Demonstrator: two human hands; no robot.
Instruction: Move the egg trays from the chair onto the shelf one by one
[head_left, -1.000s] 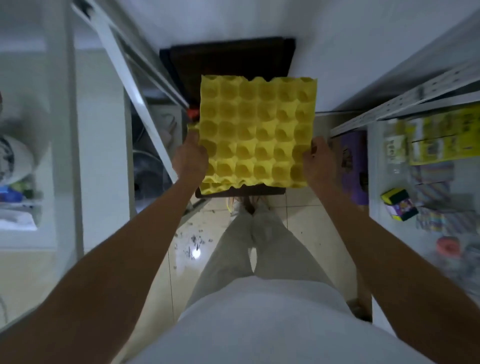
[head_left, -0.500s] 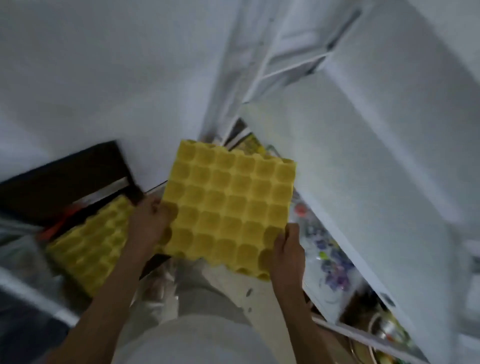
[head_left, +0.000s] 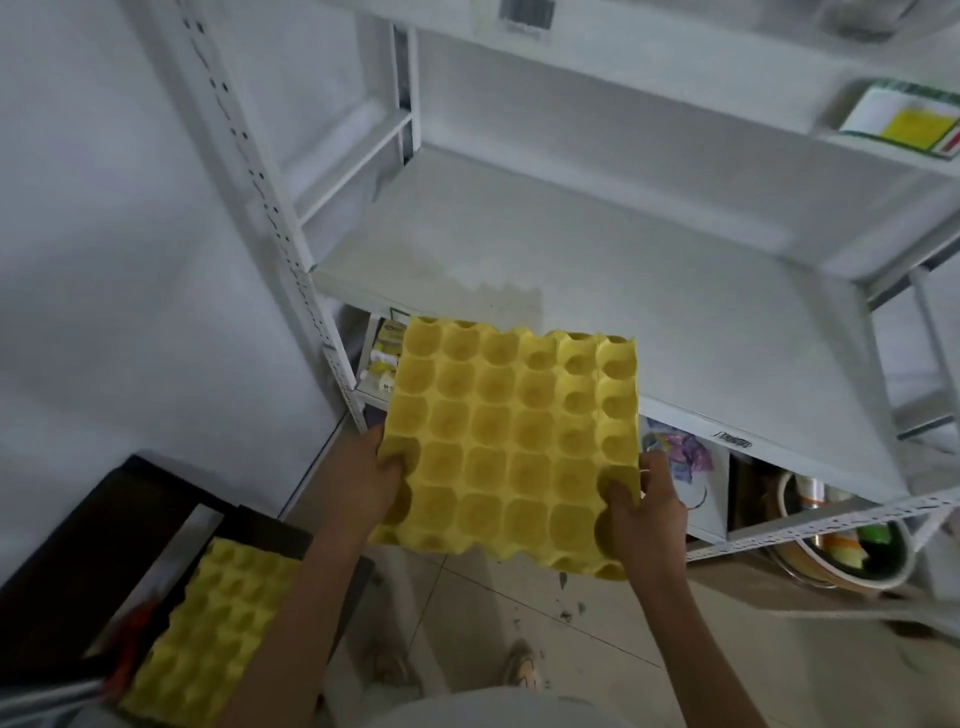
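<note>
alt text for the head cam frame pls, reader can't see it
Both hands, left hand and right hand, hold a yellow egg tray by its near corners, in front of a bare white shelf. More yellow trays sit on a dark chair at lower left.

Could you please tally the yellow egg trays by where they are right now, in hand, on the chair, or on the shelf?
Held egg tray, in left hand and right hand: 1
Egg trays on the chair: at least 1; stack depth unclear
On the white shelf: 0
Total: at least 2
</note>
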